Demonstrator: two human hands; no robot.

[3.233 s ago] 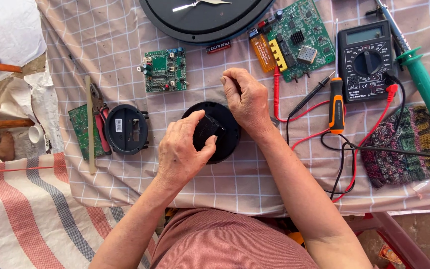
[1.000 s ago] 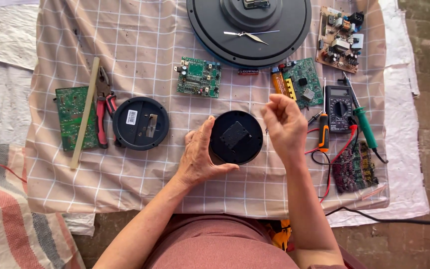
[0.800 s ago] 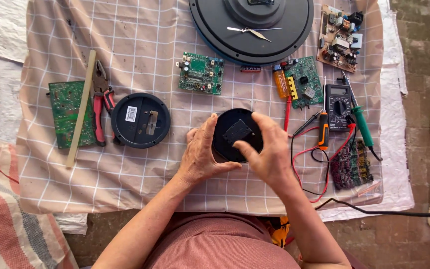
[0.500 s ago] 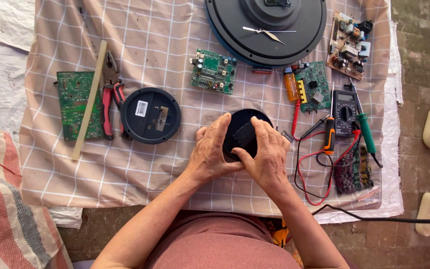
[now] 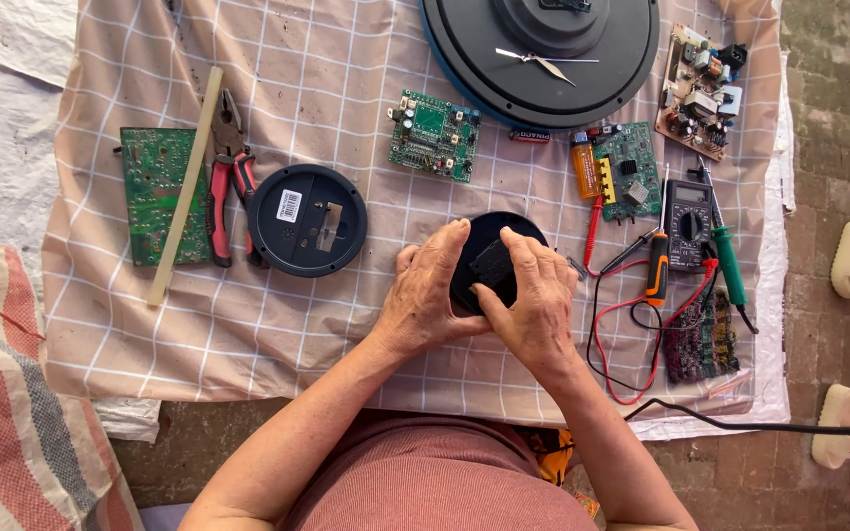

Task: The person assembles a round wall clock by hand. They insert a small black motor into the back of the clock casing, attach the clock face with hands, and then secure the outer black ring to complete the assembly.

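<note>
A: What lay at the left?
B: A green circuit board, a pale stick, red pliers, then a round black cover.

A: And the hands?
B: The left hand and the right hand both gripped a black disc mid-cloth. A multimeter sat rightward.
</note>
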